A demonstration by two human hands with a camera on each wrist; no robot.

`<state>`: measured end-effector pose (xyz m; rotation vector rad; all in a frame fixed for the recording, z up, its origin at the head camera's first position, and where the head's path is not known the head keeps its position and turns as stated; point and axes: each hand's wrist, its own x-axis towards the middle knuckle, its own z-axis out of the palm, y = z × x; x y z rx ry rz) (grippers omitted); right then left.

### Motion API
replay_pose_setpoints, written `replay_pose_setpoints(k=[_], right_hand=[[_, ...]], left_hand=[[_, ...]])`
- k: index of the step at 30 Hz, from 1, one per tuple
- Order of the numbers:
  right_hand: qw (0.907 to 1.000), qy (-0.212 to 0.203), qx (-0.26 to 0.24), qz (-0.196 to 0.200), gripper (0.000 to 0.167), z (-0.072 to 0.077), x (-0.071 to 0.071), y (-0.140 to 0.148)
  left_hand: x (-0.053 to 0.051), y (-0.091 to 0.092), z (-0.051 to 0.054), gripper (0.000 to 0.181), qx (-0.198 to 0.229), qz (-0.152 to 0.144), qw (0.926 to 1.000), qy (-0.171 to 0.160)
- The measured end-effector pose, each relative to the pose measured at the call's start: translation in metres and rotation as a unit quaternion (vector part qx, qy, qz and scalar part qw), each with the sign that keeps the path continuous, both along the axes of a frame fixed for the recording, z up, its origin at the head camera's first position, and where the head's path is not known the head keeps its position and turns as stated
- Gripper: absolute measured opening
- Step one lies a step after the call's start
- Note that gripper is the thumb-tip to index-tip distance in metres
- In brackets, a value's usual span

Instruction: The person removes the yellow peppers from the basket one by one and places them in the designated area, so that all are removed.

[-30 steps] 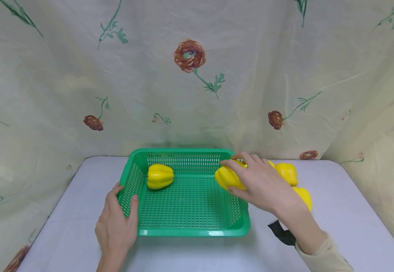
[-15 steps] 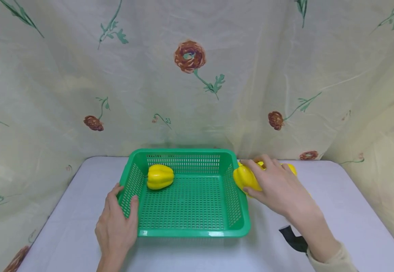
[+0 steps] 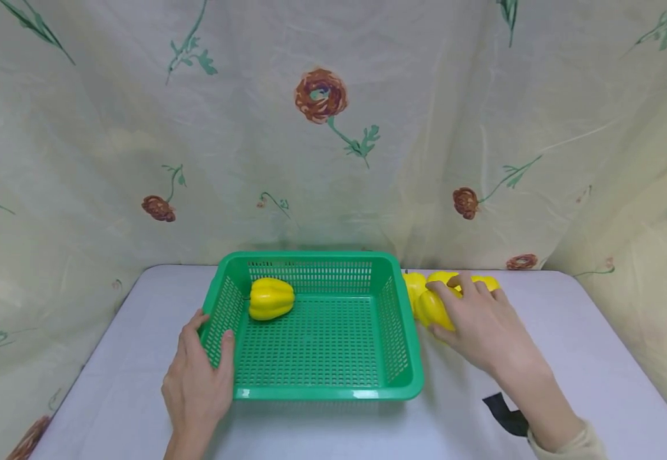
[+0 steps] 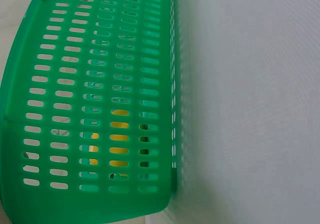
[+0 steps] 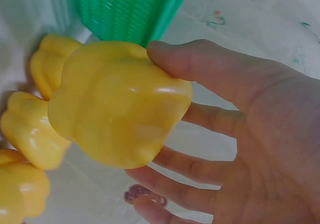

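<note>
A green perforated plastic basket [image 3: 333, 394] stands on the table. My left hand [image 3: 197, 386] grips its left rim, thumb on the inner side and fingers along the outside. One yellow bell pepper [image 3: 271, 299] lies on its side within the basket, near the left wall; slivers of yellow show through the slots in the left wrist view. Just right of the basket, my right hand [image 3: 485, 332] holds another yellow bell pepper [image 5: 120, 104] between thumb and fingers. Close behind it are more yellow peppers [image 5: 35, 129], partly hidden by the hand in the head view.
A white cloth [image 3: 310, 431] covers the table. Behind it hangs a pale curtain [image 3: 333, 191] with printed flowers, which also closes off both sides. A black strap [image 3: 506, 416] hangs beside the right wrist.
My right hand has moved to the right with its pepper, from over the basket's right rim to beside the other peppers. The left hand and the basket stay put.
</note>
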<state>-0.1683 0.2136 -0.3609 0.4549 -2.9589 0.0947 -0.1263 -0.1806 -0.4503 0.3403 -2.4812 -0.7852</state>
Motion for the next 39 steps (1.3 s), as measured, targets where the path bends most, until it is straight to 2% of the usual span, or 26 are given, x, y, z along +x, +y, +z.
replay_pose_setpoints(k=[9,15,32,39], right_hand=[[0.999,-0.039,0.021,-0.01,0.062,-0.026,0.002,0.005],[0.9986,-0.045,0.023,-0.019,0.061,-0.039,0.002,0.008],[0.9968,-0.067,0.022,-0.038,0.061,-0.055,-0.002,0.018],[0.9941,-0.092,0.019,-0.054,0.065,-0.057,-0.004,0.024]], left_hand=[[0.0,0.001,0.002,0.053,0.002,-0.001,1.0,-0.005],[0.0,0.0,0.002,0.054,0.001,-0.001,1.0,-0.007],[0.001,0.001,0.002,0.053,0.003,-0.002,1.0,-0.006],[0.001,0.001,0.002,0.053,0.001,-0.002,1.0,-0.004]])
